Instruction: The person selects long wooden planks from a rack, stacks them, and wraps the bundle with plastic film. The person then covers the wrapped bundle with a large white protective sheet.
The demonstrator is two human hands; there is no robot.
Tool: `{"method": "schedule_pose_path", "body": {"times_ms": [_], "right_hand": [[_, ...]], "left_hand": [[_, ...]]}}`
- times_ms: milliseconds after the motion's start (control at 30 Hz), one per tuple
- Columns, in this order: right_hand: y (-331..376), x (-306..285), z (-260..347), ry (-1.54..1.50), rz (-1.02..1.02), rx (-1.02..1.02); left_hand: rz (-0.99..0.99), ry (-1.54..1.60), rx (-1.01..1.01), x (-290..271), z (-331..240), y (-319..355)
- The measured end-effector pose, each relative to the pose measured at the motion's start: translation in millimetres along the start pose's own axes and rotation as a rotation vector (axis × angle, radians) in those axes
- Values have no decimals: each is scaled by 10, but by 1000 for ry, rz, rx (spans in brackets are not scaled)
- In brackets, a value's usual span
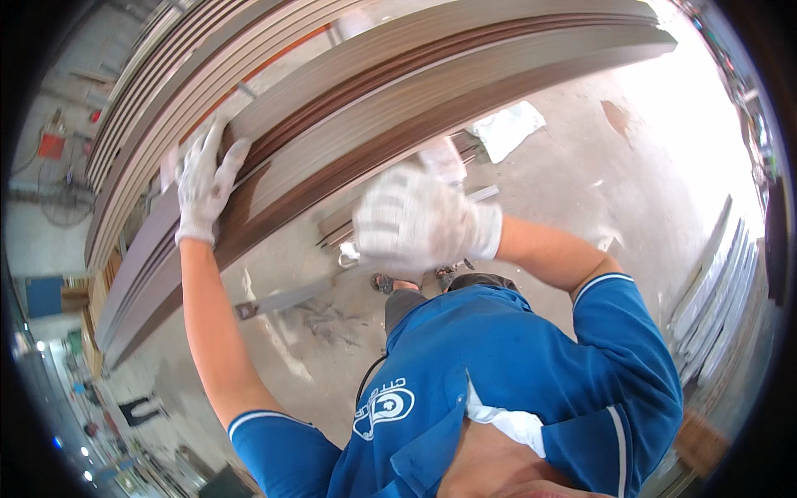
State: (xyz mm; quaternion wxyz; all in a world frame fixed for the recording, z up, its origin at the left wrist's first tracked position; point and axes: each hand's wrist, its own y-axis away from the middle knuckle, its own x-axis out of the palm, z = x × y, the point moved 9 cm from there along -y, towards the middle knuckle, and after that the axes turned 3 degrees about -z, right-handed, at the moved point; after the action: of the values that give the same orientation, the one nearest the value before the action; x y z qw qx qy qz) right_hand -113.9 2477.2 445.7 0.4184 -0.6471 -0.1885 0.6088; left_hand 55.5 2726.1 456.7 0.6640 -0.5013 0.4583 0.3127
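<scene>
My left hand (206, 181), in a white glove, lies on long brown grooved boards (365, 116), its fingers stretched and its thumb apart. The boards run from the lower left to the upper right in front of me. My right hand (415, 217), also gloved and blurred by motion, is closed in a fist in front of my body, on the near side of the boards. Whatever it may hold is hidden. A long grey strip (290, 299) with a dark end extends to the lower left below that fist; I cannot tell whether the hand grips it.
Beyond the boards, more long slats (158, 108) lie stacked. A white sheet (508, 130) and some short strips lie on the concrete floor (581, 183). Long wrapped profiles (718, 290) are at the right. A fan (66, 195) stands at the far left.
</scene>
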Motion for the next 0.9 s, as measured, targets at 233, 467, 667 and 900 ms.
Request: {"method": "schedule_pose_path", "body": {"times_ms": [233,467,667,900], "right_hand": [[3195,757,-480,-60,836,986],[6743,-823,1105,88,354,2495],[7226,-1136,2127,29,-268,2571],[7087,-346,1708,-544,-427,2429]], "left_hand": [[-11,-30,-37,148,-28,28],[62,82,-11,195,-50,-30],[83,160,29,187,-151,-89],[19,70,-78,126,4,-61]]}}
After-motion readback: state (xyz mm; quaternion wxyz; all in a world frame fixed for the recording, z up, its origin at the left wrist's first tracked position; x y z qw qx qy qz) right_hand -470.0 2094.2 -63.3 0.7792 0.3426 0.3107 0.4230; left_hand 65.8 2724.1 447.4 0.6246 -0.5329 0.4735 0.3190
